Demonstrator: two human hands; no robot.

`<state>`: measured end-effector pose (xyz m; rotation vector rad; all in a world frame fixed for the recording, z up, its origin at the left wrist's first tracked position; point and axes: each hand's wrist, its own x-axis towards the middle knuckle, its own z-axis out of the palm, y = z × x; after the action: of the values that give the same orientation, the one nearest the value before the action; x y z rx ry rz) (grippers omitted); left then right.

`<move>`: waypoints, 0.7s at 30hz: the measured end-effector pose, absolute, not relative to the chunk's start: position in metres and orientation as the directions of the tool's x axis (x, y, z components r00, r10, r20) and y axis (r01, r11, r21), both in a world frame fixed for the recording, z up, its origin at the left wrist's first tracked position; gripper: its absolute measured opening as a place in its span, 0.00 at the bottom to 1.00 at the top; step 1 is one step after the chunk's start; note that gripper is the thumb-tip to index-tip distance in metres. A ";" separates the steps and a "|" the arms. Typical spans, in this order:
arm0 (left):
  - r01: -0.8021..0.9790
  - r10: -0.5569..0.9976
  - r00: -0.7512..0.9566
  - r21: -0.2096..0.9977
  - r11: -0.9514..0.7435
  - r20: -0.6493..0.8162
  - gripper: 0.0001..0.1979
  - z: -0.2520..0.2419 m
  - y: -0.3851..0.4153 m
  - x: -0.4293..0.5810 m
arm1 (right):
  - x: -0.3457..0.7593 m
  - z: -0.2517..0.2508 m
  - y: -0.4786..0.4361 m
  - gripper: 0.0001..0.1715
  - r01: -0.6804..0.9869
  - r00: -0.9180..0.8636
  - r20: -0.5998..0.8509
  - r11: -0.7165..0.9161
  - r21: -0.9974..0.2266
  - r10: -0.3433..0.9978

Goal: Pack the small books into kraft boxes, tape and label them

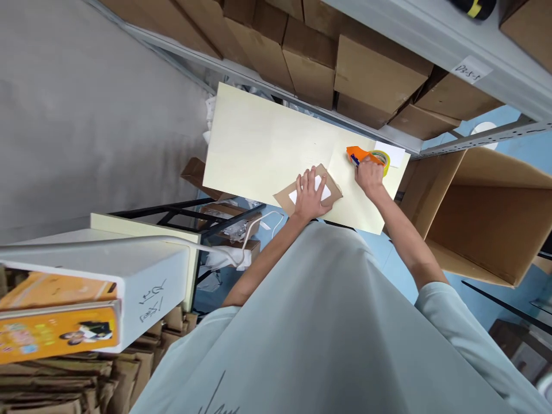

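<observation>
A small brown cardboard parcel (pixel 330 179) with a white label lies near the front edge of a pale yellow table (pixel 259 144). My left hand (pixel 309 195) rests flat on top of it, fingers spread. Just to the right, my right hand (pixel 369 174) is closed around an orange tape dispenser (pixel 361 155) with a yellowish tape roll, which sits on the table surface. A white sheet (pixel 392 152) lies beyond the dispenser.
Closed cardboard boxes (pixel 371 75) fill a metal shelf behind the table. A large open carton (pixel 483 213) stands at the right. At the left are a white case (pixel 129 276) over orange boxes, flattened cardboard (pixel 86 385), and a black frame with white cable (pixel 254 230).
</observation>
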<state>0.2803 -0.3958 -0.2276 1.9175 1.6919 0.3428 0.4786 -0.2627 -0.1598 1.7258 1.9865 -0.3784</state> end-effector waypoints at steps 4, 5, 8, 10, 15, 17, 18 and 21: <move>0.813 0.972 0.163 0.582 -0.035 -0.169 0.58 -0.221 -0.396 0.281 | 0.482 -0.131 -0.240 0.37 0.986 -0.154 -0.503 0.168 -0.017 0.850; 0.803 0.976 0.155 0.595 -0.034 -0.154 0.57 -0.217 -0.395 0.281 | 0.482 -0.122 -0.240 0.36 0.987 -0.162 -0.493 0.151 -0.063 0.855; 0.756 0.990 0.134 0.650 -0.078 -0.037 0.50 -0.193 -0.385 0.280 | 0.470 -0.091 -0.244 0.33 0.982 -0.129 -0.472 0.045 -0.185 0.872; 0.719 0.982 0.143 0.670 -0.186 0.120 0.44 -0.169 -0.370 0.279 | 0.455 -0.072 -0.244 0.30 0.961 -0.098 -0.463 -0.038 -0.275 0.881; 0.667 0.879 0.077 0.630 -0.397 0.471 0.40 -0.101 -0.300 0.264 | 0.416 -0.019 -0.206 0.30 0.844 -0.257 -0.295 0.065 -0.533 0.920; 0.658 0.843 0.041 0.621 -0.427 0.536 0.40 -0.070 -0.264 0.251 | 0.403 0.005 -0.175 0.30 0.777 -0.350 -0.143 0.202 -0.596 0.926; 0.653 0.836 0.027 0.623 -0.430 0.548 0.40 -0.054 -0.244 0.244 | 0.397 0.018 -0.157 0.30 0.747 -0.383 -0.060 0.271 -0.606 0.922; 0.641 0.854 0.026 0.647 -0.414 0.520 0.40 -0.008 -0.185 0.225 | 0.379 0.050 -0.093 0.31 0.721 -0.435 0.114 0.421 -0.551 0.893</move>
<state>0.2253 -0.1853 -0.0078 2.0683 1.5475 1.3331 0.3794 -0.0926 0.0505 1.7815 2.9620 -0.7813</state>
